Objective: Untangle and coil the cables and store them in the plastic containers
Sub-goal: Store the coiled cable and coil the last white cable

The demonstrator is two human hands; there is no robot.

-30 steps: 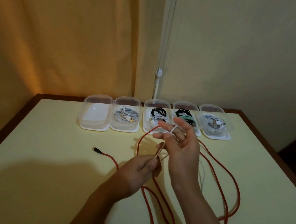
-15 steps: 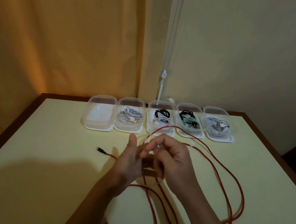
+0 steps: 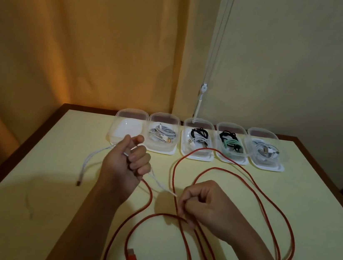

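Left hand (image 3: 126,163) is gripping the braided white cable (image 3: 93,154); right hand (image 3: 204,204) is pinching its other end above the looped red cable (image 3: 266,199).

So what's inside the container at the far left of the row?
The leftmost container shows no cable through its clear wall, only a pale white bottom. Its near corner is hidden behind the left hand, which grips the white cable, so that bit can't be checked.

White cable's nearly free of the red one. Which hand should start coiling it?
Probably the left hand: it already grips the white cable near the empty container. The right hand pinches only its other end.
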